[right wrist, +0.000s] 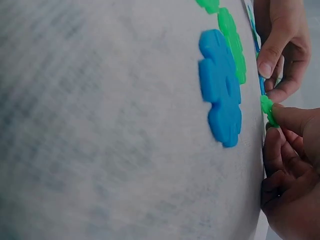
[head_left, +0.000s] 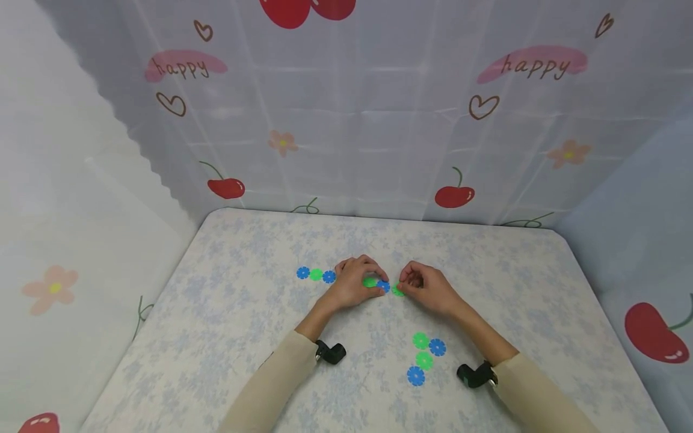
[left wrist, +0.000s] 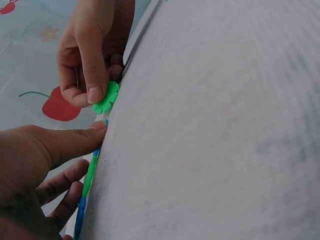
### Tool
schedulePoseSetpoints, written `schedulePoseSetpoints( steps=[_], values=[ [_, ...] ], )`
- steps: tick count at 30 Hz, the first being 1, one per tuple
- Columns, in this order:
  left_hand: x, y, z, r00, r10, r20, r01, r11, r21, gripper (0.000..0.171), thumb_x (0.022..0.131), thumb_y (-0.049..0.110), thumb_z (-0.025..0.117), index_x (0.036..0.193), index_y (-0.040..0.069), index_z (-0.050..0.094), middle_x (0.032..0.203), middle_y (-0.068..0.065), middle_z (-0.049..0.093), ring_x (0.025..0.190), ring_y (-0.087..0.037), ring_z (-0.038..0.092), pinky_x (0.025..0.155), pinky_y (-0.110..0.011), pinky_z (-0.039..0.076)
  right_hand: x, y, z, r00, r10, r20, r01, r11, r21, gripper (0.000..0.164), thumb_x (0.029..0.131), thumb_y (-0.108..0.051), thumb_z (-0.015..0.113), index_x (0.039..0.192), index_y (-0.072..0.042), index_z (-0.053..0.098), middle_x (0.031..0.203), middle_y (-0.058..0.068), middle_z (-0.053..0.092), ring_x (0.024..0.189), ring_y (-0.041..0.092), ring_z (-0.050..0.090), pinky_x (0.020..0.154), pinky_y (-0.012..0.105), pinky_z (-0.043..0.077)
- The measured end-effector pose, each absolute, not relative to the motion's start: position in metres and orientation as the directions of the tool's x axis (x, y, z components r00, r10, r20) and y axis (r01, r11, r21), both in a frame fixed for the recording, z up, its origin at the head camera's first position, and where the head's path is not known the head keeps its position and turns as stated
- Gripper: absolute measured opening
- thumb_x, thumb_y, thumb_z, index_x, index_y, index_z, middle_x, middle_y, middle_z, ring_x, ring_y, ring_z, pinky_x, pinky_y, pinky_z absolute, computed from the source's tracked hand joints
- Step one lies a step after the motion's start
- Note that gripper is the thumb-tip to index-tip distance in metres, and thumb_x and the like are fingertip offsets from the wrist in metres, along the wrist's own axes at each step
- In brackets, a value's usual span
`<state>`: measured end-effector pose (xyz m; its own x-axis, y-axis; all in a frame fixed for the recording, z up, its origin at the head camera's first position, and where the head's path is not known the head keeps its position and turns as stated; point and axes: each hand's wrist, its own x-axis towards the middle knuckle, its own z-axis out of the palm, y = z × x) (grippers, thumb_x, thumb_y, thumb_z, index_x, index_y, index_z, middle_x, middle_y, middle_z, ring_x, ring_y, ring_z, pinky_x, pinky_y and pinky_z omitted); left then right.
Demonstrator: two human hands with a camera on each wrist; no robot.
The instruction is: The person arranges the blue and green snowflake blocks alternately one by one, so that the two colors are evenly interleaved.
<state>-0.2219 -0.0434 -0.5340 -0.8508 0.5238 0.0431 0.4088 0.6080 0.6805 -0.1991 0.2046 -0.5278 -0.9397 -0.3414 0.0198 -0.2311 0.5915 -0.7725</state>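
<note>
A row of notched plastic discs, alternating blue and green, lies across the table; its left end shows a blue disc [head_left: 303,273], a green one [head_left: 316,275] and another blue one [head_left: 329,276]. My left hand [head_left: 353,284] arches over the row, hiding part of it. Its thumb and fingers grip the blue disc [head_left: 384,287] at the right end, beside a green disc [head_left: 370,282]. Between thumb and forefinger, my right hand [head_left: 432,290] pinches a separate green disc [head_left: 397,291]. In the left wrist view that green disc [left wrist: 107,98] is tilted, just apart from the row's end.
Nearer the front, right of centre, lie loose discs: two green [head_left: 420,340], [head_left: 425,361] and two blue [head_left: 437,347], [head_left: 415,376]. The table [head_left: 216,337] has a pale floral cover. Printed curtains [head_left: 352,120] hang behind it and at both sides.
</note>
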Motion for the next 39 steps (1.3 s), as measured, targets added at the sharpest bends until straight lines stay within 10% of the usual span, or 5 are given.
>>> schedulePoseSetpoints(
  steps=[39],
  values=[
    [-0.2217, -0.0429, -0.5344, -0.856, 0.517, 0.022, 0.397, 0.629, 0.669, 0.018, 0.097, 0.032, 0.082, 0.114, 0.029, 0.08, 0.135, -0.002, 0.062, 0.124, -0.031, 0.052, 0.117, -0.067, 0.02, -0.1965, 0.2064, -0.5223, -0.923, -0.384, -0.007, -0.253, 0.623, -0.74, 0.028, 0.092, -0.025, 0.087, 0.105, -0.009, 0.068, 0.09, 0.003, 0.065, 0.077, 0.014, 0.056, 0.072, 0.025, 0.048]
  ],
)
